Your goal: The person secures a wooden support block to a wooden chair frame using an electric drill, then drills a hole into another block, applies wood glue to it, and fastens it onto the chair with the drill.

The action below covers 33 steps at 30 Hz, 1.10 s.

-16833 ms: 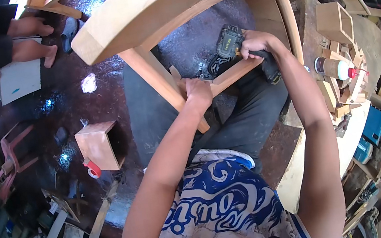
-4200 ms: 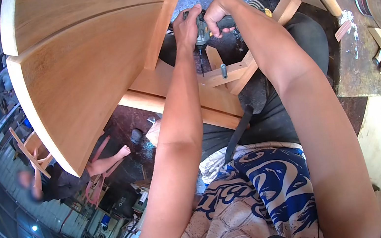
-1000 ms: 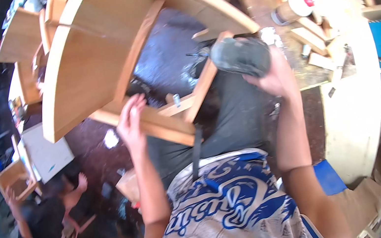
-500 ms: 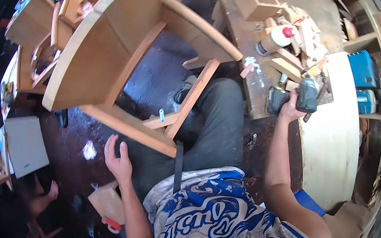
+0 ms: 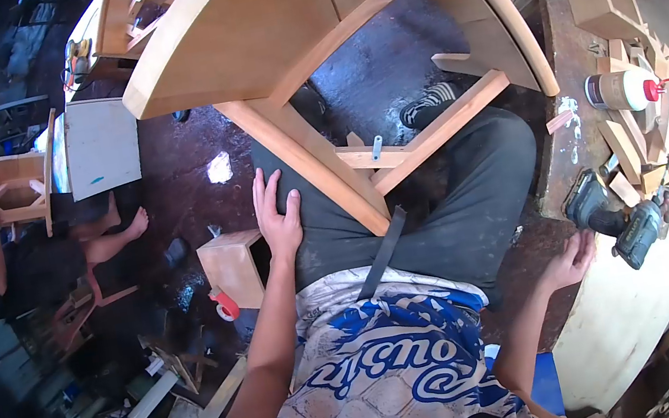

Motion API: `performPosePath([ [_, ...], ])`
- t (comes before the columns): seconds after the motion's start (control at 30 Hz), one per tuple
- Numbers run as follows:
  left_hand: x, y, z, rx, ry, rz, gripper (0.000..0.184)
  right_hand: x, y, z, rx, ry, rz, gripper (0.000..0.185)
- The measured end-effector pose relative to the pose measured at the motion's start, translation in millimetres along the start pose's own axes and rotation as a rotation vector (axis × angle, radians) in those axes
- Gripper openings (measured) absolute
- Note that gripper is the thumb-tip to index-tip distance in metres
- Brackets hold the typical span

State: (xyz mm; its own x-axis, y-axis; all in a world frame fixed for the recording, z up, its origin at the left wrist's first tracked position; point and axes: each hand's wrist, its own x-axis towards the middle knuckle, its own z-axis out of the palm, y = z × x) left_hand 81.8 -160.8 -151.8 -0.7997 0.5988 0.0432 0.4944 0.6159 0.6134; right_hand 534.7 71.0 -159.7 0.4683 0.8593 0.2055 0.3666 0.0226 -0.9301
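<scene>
- On the shirt (image 5: 406,355), I see large blue-and-white script lettering (image 5: 396,348), upside down in my view; I can't read the word for certain.
- On the drill (image 5: 640,234), I make out pale marking, too small to read.
- On the bottle (image 5: 620,91), my feed shows a label I can't read.

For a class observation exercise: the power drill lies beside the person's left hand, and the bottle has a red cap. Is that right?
Not quite: the head view shows the power drill beside the right hand, not the left hand. The bottle does have a red cap.
</scene>
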Motion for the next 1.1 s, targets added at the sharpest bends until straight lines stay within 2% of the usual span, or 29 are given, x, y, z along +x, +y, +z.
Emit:
performPosePath([
  [0.07, 1, 0, 0, -0.002, -0.002, -0.014, 0.047, -25, -21, 13, -0.072, -0.120, 0.130, 0.032],
  [0.1, 2, -1, -1, 0.003, -0.001, -0.014, 0.047, -38, -27, 23, -0.071, -0.122, 0.134, 0.032],
  [0.13, 2, 0, -1, 0.003, 0.004, -0.009, 0.046, -49, -32, 37, 0.009, -0.224, 0.137, 0.026],
  [0.23, 2, 2, -1, -0.005, 0.018, 0.002, 0.045, -72, -49, 82, 0.093, -0.488, 0.019, 0.018],
  [0.3, 3, -3, -1, -0.024, 0.029, -0.001, 0.044, -89, -77, 111, 0.144, -0.771, 0.240, 0.020],
  [0.37, 23, -20, -14, -0.292, -0.018, -0.130, 0.047, -108, -101, 141, 0.119, -1.033, 0.061, 0.024],
  [0.4, 41, -28, -13, -0.672, 0.074, -0.171, 0.058, -118, -112, 152, 0.091, -1.175, -0.029, 0.029],
  [0.43, 60, 10, -37, -0.727, 0.109, -0.093, 0.067, -128, -123, 161, 0.059, -1.316, -0.124, 0.034],
  [0.5, 106, 45, -69, -0.613, 0.201, 0.214, 0.077, -149, -144, 174, 0.029, -1.479, -0.212, 0.055],
  [0.57, 147, 95, -97, -0.666, 0.241, 0.354, 0.095, -170, -152, 180, -0.111, -1.550, -0.395, 0.075],
  [0.6, 167, 121, -106, -0.689, 0.232, 0.441, 0.093, -177, -152, 183, -0.140, -1.600, -0.484, 0.084],
  [0.63, 178, 145, -112, -0.788, 0.182, 0.520, 0.085, -181, -147, 184, -0.134, -1.589, -0.503, 0.084],
  [0.7, 196, 157, -104, -0.811, 0.184, 0.428, 0.064, -192, -134, 185, -0.239, -1.604, -0.525, 0.083],
  [0.77, 208, 156, -95, -0.706, 0.316, 0.439, 0.044, -198, -128, 176, -0.223, -1.565, -0.483, 0.082],
  [0.8, 210, 156, -97, -0.721, 0.311, 0.379, 0.038, -200, -127, 170, -0.278, -1.557, -0.442, 0.081],
  [1.03, 254, 135, -99, -0.728, 0.280, 0.278, 0.043, -209, -128, 184, -0.258, -1.447, -0.390, 0.074],
  [1.1, 272, 129, -98, -0.768, 0.290, 0.307, 0.045, -211, -133, 191, -0.225, -1.430, -0.394, 0.073],
])
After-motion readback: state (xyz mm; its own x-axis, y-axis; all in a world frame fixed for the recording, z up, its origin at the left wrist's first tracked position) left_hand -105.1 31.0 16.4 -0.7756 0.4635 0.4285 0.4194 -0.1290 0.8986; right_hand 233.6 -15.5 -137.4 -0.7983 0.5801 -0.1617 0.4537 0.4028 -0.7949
